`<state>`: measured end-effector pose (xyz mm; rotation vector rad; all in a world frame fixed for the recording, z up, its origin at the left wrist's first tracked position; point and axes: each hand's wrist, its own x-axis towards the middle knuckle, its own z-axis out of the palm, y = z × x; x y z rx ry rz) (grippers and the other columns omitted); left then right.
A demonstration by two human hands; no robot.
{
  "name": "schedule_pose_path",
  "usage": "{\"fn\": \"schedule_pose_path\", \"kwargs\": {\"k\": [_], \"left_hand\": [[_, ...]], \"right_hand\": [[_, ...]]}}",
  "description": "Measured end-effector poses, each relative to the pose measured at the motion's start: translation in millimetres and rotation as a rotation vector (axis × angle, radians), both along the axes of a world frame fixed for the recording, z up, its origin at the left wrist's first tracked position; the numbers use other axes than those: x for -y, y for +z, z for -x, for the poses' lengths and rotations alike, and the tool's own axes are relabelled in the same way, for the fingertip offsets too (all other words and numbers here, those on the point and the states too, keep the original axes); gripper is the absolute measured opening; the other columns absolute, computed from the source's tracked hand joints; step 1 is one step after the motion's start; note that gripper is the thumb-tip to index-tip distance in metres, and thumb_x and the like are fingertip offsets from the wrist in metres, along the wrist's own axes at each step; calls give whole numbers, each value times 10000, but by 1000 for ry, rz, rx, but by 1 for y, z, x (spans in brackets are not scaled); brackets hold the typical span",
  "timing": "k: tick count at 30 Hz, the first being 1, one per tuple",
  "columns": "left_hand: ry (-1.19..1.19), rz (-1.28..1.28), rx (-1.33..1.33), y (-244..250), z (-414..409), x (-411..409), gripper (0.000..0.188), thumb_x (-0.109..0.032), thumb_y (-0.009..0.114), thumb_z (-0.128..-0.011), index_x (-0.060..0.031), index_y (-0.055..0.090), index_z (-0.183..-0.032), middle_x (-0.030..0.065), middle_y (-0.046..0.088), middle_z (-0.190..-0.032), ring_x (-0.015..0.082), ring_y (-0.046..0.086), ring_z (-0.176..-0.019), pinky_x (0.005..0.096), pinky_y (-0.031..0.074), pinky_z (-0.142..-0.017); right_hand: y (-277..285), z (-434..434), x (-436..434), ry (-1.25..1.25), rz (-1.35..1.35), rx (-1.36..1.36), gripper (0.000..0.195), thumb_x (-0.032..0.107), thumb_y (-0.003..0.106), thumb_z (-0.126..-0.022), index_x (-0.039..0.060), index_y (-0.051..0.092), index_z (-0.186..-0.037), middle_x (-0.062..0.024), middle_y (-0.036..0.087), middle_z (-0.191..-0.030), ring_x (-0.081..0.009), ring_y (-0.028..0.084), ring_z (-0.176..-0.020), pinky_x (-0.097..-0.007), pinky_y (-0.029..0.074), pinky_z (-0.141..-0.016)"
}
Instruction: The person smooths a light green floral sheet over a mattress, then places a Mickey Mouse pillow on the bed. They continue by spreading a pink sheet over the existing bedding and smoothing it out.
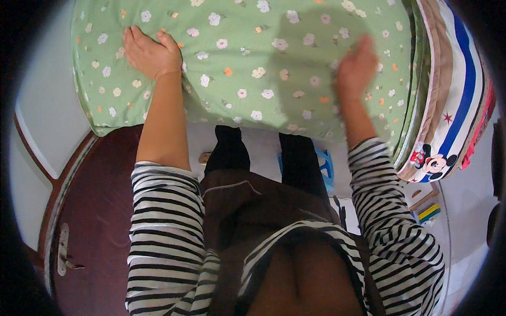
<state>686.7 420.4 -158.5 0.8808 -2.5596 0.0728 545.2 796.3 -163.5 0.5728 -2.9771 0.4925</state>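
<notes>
A padded green cover (245, 55), printed with small white, pink and orange flowers, spreads across the upper part of the head view. My left hand (152, 53) lies palm down on its left side, with the thumb held away from the fingers. Towards the right side of the same cover is my right hand (357, 71), blurred, so its finger posture and any contact are unclear. No object shows in either hand. The cover's near edge hangs in front of my legs, and a shadow falls across its right half.
Right of the cover bulges a striped textile (454, 91) with a Mickey Mouse print. A brown door (95, 221) with a metal handle (63, 251) stands at left. Near my feet is a blue plastic object (327, 170); farther right are small colored items (429, 213).
</notes>
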Motion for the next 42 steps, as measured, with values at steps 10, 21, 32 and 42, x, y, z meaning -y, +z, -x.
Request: {"fn": "schedule_pose_path", "kwargs": {"k": [10,21,32,42], "left_hand": [[-3,-32,4,12,-3,-8,566,-290,497,-811,94,470,-1226,264,435,-1328,375,395,-1253,468,299,-1048],[-717,79,-44,6,39,80,467,-230,433,-816,29,531,-1193,223,530,-1248,367,477,-1188,483,323,-1018],[-758,55,-44,0,36,74,477,-233,415,-831,62,529,-1188,270,517,-1248,407,490,-1158,475,373,-980],[-720,28,-18,5,41,72,479,-215,413,-827,80,521,-1188,274,509,-1255,401,468,-1190,467,344,-1009]], "right_hand": [[42,-18,-11,-96,206,196,535,167,518,-817,54,410,-1329,-151,448,-1349,-302,398,-1266,-508,253,-1032],[-11,-11,-51,-228,-68,-229,509,165,474,-882,36,388,-1367,-191,418,-1386,-351,370,-1289,-432,270,-1077],[-15,-22,-55,-274,-38,-269,464,154,466,-883,54,442,-1336,-191,463,-1349,-363,421,-1245,-427,302,-1057],[-9,-21,-48,-347,38,-256,435,135,471,-867,17,494,-1285,-206,493,-1314,-364,434,-1232,-427,306,-1056]]}}
